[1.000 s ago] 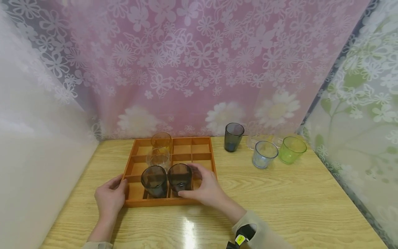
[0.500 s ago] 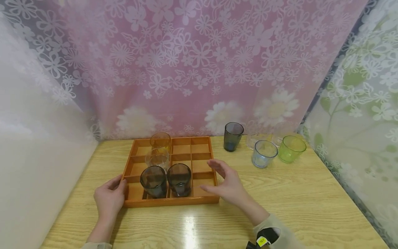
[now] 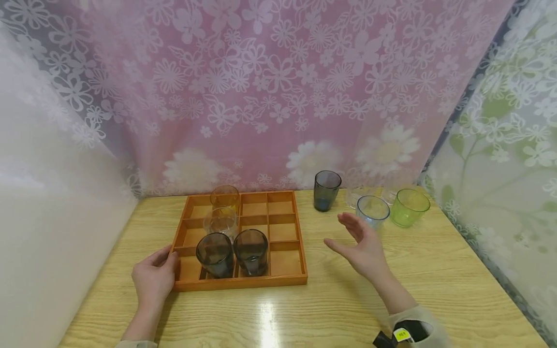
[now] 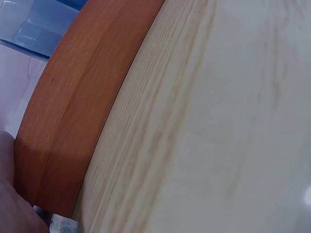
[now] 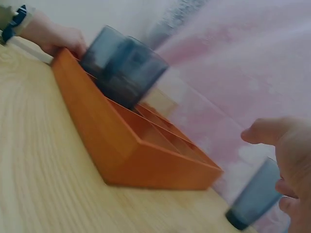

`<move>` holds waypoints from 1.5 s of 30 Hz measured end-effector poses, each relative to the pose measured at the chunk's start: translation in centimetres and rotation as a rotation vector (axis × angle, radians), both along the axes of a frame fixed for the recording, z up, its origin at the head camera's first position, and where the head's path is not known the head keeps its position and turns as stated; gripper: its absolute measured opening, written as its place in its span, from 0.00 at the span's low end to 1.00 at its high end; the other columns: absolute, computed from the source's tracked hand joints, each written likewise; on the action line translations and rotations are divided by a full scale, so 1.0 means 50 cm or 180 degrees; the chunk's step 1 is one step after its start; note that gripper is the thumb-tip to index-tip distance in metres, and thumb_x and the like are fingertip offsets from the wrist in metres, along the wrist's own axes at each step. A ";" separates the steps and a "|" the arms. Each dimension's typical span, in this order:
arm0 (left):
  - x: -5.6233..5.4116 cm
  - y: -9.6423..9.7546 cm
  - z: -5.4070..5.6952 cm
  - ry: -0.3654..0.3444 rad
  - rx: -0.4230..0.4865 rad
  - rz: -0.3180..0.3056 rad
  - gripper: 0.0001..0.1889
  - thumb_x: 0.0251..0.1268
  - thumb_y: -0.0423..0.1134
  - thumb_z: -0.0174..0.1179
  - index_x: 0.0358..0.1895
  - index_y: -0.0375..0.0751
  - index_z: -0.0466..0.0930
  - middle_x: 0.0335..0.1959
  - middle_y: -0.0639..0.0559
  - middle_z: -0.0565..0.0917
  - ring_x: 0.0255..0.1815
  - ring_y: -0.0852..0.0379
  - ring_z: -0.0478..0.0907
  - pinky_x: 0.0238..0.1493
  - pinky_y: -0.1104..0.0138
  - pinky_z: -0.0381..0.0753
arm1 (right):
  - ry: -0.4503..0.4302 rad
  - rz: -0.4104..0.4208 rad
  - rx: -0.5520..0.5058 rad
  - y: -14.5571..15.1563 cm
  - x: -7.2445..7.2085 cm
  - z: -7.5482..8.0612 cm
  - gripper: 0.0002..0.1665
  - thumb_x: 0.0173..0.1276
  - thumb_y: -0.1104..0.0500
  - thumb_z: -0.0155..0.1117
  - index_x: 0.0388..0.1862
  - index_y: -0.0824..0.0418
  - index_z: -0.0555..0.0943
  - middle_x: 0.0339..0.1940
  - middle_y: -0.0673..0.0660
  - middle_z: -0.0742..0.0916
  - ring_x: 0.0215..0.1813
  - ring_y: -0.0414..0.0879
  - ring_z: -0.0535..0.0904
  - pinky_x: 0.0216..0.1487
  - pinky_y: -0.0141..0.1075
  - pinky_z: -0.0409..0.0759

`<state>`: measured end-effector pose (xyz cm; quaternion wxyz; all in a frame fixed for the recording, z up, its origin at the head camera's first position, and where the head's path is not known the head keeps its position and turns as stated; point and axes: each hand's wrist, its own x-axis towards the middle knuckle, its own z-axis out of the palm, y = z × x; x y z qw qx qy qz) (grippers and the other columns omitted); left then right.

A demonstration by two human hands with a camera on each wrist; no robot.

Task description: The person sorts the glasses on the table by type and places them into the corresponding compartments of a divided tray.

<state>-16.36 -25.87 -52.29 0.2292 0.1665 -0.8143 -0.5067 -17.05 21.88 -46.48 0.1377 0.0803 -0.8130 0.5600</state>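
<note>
My left hand (image 3: 153, 276) grips the left wall of a wooden compartment tray (image 3: 285, 280) near its front corner. Two dark grey glasses (image 3: 252, 253) stand side by side in the tray's front row. Behind them in the tray are a clear glass (image 3: 221, 222) and an amber glass (image 3: 225, 195). To the right of the tray, my right hand (image 3: 367, 251) is held over the table with fingers spread and nothing in it. Its fingers overlap the lower part of a light blue glass (image 3: 373, 209) in the head view. The right wrist view shows the tray's front right corner.
A tall dark glass (image 3: 326, 191) stands behind the tray's right side. Farther right is a green glass (image 3: 409, 208), with clear glasses (image 3: 353, 195) close by at the back. A pink flowered curtain (image 3: 270, 96) rises along the back edge of the wooden table (image 3: 330, 309).
My right hand has let go of the right-hand dark glass in the front row and moved right, out past the tray toward the light blue glass. The left hand stays on the tray.
</note>
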 end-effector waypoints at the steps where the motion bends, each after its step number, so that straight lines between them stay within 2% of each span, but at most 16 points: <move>1: 0.000 0.000 0.000 0.0003 0.0002 0.0004 0.14 0.72 0.34 0.68 0.55 0.30 0.89 0.48 0.34 0.89 0.35 0.83 0.77 0.35 0.84 0.79 | 0.0043 -0.0077 0.0003 0.009 0.000 0.004 0.42 0.60 0.64 0.85 0.71 0.69 0.74 0.67 0.62 0.83 0.71 0.58 0.76 0.71 0.31 0.72; 6: -0.001 -0.002 0.000 0.0020 -0.0012 0.0029 0.13 0.72 0.33 0.68 0.55 0.30 0.89 0.48 0.35 0.90 0.36 0.83 0.77 0.36 0.84 0.78 | 0.0307 -0.0549 0.0031 0.055 -0.003 0.020 0.42 0.59 0.67 0.84 0.71 0.68 0.76 0.65 0.61 0.83 0.66 0.41 0.78 0.69 0.29 0.73; 8: -0.001 -0.003 0.000 0.0029 -0.0030 0.0036 0.13 0.71 0.32 0.68 0.54 0.30 0.89 0.47 0.35 0.90 0.35 0.84 0.77 0.36 0.84 0.78 | 0.0355 -0.0723 0.0001 0.071 -0.007 0.025 0.43 0.58 0.68 0.85 0.72 0.67 0.76 0.65 0.60 0.83 0.66 0.39 0.78 0.70 0.30 0.73; 15: -0.001 -0.003 0.000 0.0037 -0.0046 0.0046 0.13 0.71 0.32 0.68 0.54 0.29 0.89 0.47 0.35 0.90 0.35 0.84 0.77 0.36 0.85 0.78 | 0.0447 -0.1061 0.0148 0.116 -0.031 0.017 0.46 0.57 0.68 0.85 0.73 0.69 0.73 0.70 0.62 0.80 0.75 0.57 0.72 0.76 0.40 0.69; 20: 0.000 -0.002 0.002 0.0010 -0.0038 0.0050 0.13 0.71 0.32 0.68 0.54 0.30 0.89 0.48 0.35 0.90 0.37 0.82 0.78 0.37 0.85 0.78 | 0.0319 -0.1260 0.0272 0.138 -0.054 -0.011 0.50 0.56 0.64 0.87 0.75 0.68 0.71 0.74 0.61 0.78 0.77 0.57 0.69 0.78 0.42 0.65; 26: 0.001 0.001 0.002 -0.0007 -0.0053 0.0049 0.13 0.71 0.31 0.68 0.54 0.30 0.89 0.48 0.35 0.90 0.39 0.75 0.81 0.37 0.84 0.78 | 0.0059 -0.1295 0.0123 0.153 -0.077 -0.042 0.55 0.57 0.59 0.87 0.79 0.67 0.67 0.77 0.64 0.74 0.78 0.59 0.67 0.80 0.45 0.63; 35: 0.000 0.002 0.002 -0.0013 -0.0019 0.0011 0.13 0.71 0.32 0.68 0.54 0.29 0.89 0.49 0.34 0.89 0.37 0.83 0.77 0.37 0.84 0.78 | -0.0425 -0.1259 0.0007 0.162 -0.104 -0.070 0.62 0.61 0.49 0.85 0.85 0.64 0.59 0.79 0.65 0.71 0.80 0.60 0.65 0.79 0.50 0.64; 39: -0.001 0.002 0.003 -0.0021 -0.0029 0.0010 0.13 0.71 0.32 0.68 0.55 0.30 0.89 0.48 0.34 0.89 0.37 0.82 0.77 0.37 0.84 0.78 | -0.0434 -0.1326 0.0054 0.161 -0.113 -0.076 0.60 0.60 0.49 0.86 0.82 0.65 0.63 0.75 0.65 0.76 0.77 0.60 0.69 0.76 0.52 0.68; 45: -0.001 0.001 0.004 -0.0010 -0.0058 0.0028 0.13 0.71 0.32 0.68 0.54 0.30 0.89 0.47 0.35 0.90 0.36 0.82 0.77 0.36 0.84 0.78 | -0.0400 -0.1261 -0.0009 0.160 -0.122 -0.080 0.54 0.60 0.51 0.86 0.78 0.67 0.67 0.72 0.64 0.80 0.73 0.58 0.74 0.75 0.53 0.70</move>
